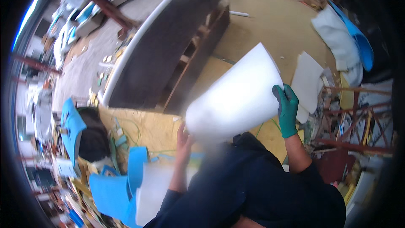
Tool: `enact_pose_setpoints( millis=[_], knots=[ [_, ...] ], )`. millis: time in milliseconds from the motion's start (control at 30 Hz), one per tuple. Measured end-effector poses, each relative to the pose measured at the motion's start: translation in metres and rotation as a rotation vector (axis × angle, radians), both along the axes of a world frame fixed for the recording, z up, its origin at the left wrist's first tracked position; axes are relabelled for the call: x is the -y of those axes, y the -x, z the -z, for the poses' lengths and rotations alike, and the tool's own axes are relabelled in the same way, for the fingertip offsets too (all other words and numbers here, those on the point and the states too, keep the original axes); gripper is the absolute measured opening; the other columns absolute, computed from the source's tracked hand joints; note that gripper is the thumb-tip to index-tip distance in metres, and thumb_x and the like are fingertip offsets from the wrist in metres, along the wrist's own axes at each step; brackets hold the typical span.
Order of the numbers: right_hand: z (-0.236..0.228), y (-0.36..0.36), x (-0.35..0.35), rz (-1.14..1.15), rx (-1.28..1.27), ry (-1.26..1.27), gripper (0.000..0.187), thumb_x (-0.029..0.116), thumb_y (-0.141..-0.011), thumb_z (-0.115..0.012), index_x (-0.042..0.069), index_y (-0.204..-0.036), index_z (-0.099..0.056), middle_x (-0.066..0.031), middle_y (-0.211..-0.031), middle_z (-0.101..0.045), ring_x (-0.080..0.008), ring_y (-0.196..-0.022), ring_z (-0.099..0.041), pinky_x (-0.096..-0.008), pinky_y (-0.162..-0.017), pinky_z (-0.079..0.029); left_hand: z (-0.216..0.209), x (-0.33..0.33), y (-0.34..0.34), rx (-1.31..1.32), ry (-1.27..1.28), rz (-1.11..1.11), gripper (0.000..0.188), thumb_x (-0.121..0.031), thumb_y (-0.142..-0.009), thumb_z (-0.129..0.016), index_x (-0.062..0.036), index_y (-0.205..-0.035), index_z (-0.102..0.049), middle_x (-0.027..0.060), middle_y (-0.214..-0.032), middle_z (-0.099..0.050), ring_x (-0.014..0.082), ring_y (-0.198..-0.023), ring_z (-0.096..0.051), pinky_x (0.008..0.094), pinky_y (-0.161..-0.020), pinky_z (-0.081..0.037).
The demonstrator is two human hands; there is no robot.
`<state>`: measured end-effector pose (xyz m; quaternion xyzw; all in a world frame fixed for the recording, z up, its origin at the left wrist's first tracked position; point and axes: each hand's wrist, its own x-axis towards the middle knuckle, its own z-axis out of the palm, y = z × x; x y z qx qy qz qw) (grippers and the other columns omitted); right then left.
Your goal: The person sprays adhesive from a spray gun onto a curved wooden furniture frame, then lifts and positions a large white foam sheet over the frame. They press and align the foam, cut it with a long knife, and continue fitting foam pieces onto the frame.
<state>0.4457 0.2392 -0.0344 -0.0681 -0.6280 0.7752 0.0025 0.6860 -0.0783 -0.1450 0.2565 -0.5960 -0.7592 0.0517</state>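
Observation:
A white sheet of soft foam or wadding [240,93], curved over into a half roll, is held up in front of my body. My right hand [288,109], in a green glove with a dark palm, grips its right edge, thumb on the near face. At the sheet's lower left end my left hand [184,138], bare, holds the edge; part of its fingers is hidden. Beyond the sheet, a large dark panel frame [147,67] with a white padded rim and wooden slats stands on the yellowish work surface [253,25]. A blur covers the sheet's lower part.
Blue foam pieces [110,192] and a white sheet [154,185] lie at the lower left. More white sheets [307,82] and a blue-and-white roll [344,38] are at the right, near a rusty metal frame [358,120]. A brown post [99,1] stands at the upper left.

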Motion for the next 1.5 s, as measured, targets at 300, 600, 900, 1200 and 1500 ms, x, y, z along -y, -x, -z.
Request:
enact_pose_setpoints(
  millis=[300, 600, 900, 1200, 1500],
  knots=[
    [0.055, -0.017, 0.041, -0.607, 0.116, -0.032, 0.025, 0.022, -0.108, -0.063, 0.0, -0.12, -0.065, -0.0011, -0.11, -0.066, -0.0088, -0.102, -0.061, -0.0253, -0.091, -0.05, -0.075, -0.023, -0.116, -0.078, 0.038, -0.601, 0.048, -0.013, -0.108, -0.059, 0.0003, -0.152, -0.048, 0.0128, -0.14, -0.062, 0.0209, -0.122, -0.063, 0.0365, -0.102, -0.053],
    [0.123, -0.116, 0.141, -0.938, 0.011, -0.476, 0.066, 0.041, -0.104, -0.067, 0.002, -0.152, -0.044, -0.0178, -0.147, -0.058, -0.0316, -0.133, -0.059, -0.0388, -0.108, -0.048, -0.16, -0.021, -0.228, -0.089, 0.277, -0.861, 0.035, -0.013, -0.107, -0.06, 0.0007, -0.139, -0.057, 0.0108, -0.129, -0.067, 0.018, -0.114, -0.067, 0.0317, -0.098, -0.055],
    [0.114, -0.216, 0.202, -1.17, -0.305, -0.468, 0.073, 0.03, -0.098, -0.077, -0.003, -0.152, -0.043, -0.0195, -0.15, -0.056, -0.0315, -0.139, -0.056, -0.0419, -0.113, -0.046, -0.177, 0.073, -0.351, -0.119, 0.574, -1.303, 0.028, -0.009, -0.108, -0.058, 0.0003, -0.134, -0.054, 0.0112, -0.122, -0.067, 0.0171, -0.109, -0.067, 0.0312, -0.097, -0.056],
    [0.122, -0.376, 0.379, -1.423, 0.063, -0.454, 0.09, 0.046, -0.095, -0.079, -0.002, -0.158, -0.036, -0.0238, -0.153, -0.049, -0.0332, -0.138, -0.053, -0.0438, -0.112, -0.047, -0.143, 0.226, -0.428, -0.299, 0.71, -1.309, 0.039, 0.001, -0.1, -0.071, -0.0027, -0.13, -0.047, 0.0105, -0.129, -0.058, 0.0183, -0.114, -0.063, 0.0321, -0.101, -0.054],
    [0.024, -0.52, 0.547, -1.43, -0.646, -0.421, 0.094, 0.035, -0.09, -0.081, -0.002, -0.161, -0.031, -0.0296, -0.16, -0.042, -0.0427, -0.145, -0.048, -0.0472, -0.117, -0.043, -0.15, 0.326, -0.405, -0.277, 0.892, -1.057, 0.04, -0.001, -0.094, -0.079, -0.009, -0.114, -0.046, 0.0028, -0.109, -0.049, 0.0146, -0.106, -0.056, 0.0296, -0.1, -0.047]
  ],
)
